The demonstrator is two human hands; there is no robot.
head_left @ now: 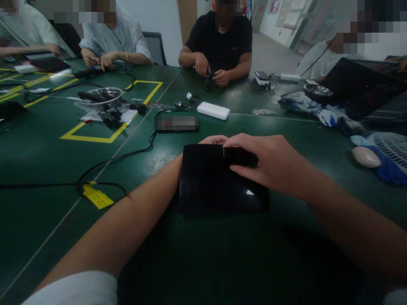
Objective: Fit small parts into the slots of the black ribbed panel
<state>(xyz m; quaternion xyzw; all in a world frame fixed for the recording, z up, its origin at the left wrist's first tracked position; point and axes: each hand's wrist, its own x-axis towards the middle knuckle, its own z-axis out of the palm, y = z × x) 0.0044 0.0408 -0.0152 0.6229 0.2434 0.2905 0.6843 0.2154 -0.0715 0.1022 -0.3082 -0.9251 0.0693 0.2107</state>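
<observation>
A glossy black flat panel (210, 186), much like a tablet, is tilted toward me above the green table. Behind its upper edge is my left hand (214, 140), closed on the panel, with most of its fingers hidden. Across the panel's upper right comes my right hand (270, 159), its thumb and fingers closed around a small dark block-like piece (240, 156) with a thin bright edge. That piece lies against the panel's face; whether it is fixed there I cannot tell.
Beyond the panel lie a black device (176, 123) with a cable and a white power bank (213, 110). A metal bowl of dark parts (106, 98) stands left, near a yellow cable tag (98, 197). An oval pale object (365, 157) sits right. Several people sit around the table.
</observation>
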